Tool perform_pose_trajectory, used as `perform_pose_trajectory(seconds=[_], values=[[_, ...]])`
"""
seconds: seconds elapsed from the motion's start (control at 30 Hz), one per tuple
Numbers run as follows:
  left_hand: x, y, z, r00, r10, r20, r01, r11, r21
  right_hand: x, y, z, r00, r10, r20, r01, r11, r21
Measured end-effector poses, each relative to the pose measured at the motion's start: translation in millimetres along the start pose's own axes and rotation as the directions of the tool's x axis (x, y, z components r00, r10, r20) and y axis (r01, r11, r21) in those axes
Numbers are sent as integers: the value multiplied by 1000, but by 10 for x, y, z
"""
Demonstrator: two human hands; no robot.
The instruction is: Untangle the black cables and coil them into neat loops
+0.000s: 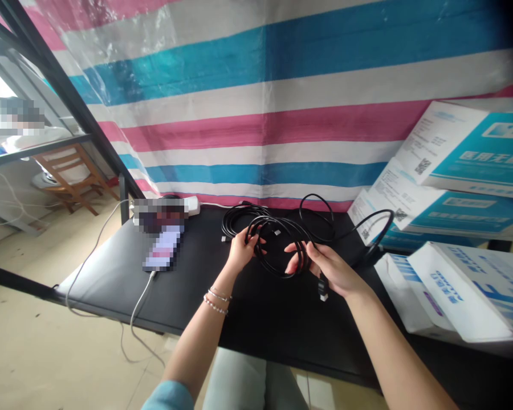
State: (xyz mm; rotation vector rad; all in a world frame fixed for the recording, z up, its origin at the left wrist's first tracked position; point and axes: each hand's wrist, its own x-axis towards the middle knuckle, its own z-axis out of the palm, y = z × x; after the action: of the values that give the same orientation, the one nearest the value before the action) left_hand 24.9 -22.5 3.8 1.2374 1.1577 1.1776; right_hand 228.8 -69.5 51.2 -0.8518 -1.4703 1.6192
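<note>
A black cable (287, 275) hangs in loose loops between my two hands, above the black tabletop (256, 324). My left hand (241, 250) is closed round the left side of the loops. On the right side, my right hand (331, 267) pinches the loops between thumb and fingers. Below its palm dangles a plug (322, 287), black with a light metal-looking end; its exact type is too small to tell. Just behind my left hand lies a second black coil (228, 219), with light-tipped plugs beside it. One strand arches to the right, past my right hand.
White-and-blue boxes (448, 199) are stacked at the right, with more boxes (461, 290) in front. To the left lie a phone (165, 250) on a white charging cord (139, 302) and a white power strip (192, 205). Striped sheeting (260, 125) hangs behind. A person sits far left near a wooden chair (66, 168).
</note>
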Motion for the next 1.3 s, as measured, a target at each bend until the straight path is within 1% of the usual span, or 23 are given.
perform_pose_trajectory(seconds=[0.1,0.23,0.37,0.47,0.57,0.7,0.87,0.97,1.07,1.2,1.3], values=[[4,7,4,1000,15,-12,-16,999,-32,22,39,-11,998,-40,-42,38,998,-50],[17,10,-6,999,32,-40,-34,999,-36,60,80,-22,989,-101,-111,83,984,-158],[24,-3,-16,997,37,-66,-39,999,-29,83,100,-35,983,-133,-128,101,968,-231],[25,-22,-21,998,35,-47,-36,999,-28,89,116,-51,982,-136,-133,100,964,-246],[25,-41,-22,999,44,-17,-44,999,-20,92,130,-67,981,-135,-136,99,965,-243],[14,-30,-10,999,44,-5,-45,999,-30,90,127,-72,983,-125,-133,92,970,-226],[-10,47,6,999,-3,-41,-2,993,-120,76,103,-58,989,-97,-108,70,970,-235],[-17,79,1,998,-20,-65,9,985,-173,79,105,-62,988,-104,-112,81,978,-194],[-21,85,-10,998,-32,-57,18,971,-239,82,106,-72,983,-139,-121,118,980,-163],[-24,80,-27,997,-64,-32,50,944,-326,70,97,-66,985,-153,-80,141,981,-135],[-19,72,-41,996,-82,-17,71,930,-360,67,97,-45,981,-177,-75,167,979,-119]])
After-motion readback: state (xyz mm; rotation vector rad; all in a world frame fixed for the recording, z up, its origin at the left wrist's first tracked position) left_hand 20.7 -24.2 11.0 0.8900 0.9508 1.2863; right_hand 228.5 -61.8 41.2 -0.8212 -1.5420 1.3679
